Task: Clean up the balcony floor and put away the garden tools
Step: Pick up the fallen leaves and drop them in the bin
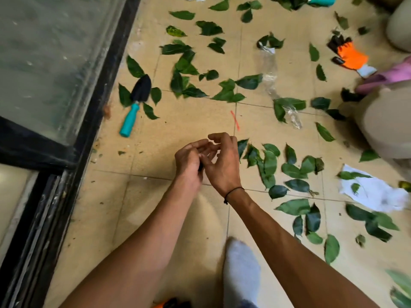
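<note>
Floor tiles point(182, 121) in beige fill most of the view, with a glass door in a black frame point(97, 90) running down the left side. Green leaves point(269, 165) lie scattered over the tiles – thick across the top and down the right, thinner near the door. Two pale pots point(387, 121) stand at the right edge, one above the other. A white paper scrap point(375, 192) lies low on the right with a leaf on it, and crumpled clear plastic point(270, 74) stretches between the leaf patches. An orange and black glove point(349, 54) lies near the upper pot. The trowel point(135, 101), black blade and teal handle, lies by the door frame, touching leaves. A white sock point(242, 272) shows at the bottom. Both hands meet at centre above the floor – the left hand point(189, 163) has fingers curled, seemingly round a small dark thing I cannot make out; the right hand point(224, 161) is loosely curled, its fingers against the left's, holding nothing that shows
</note>
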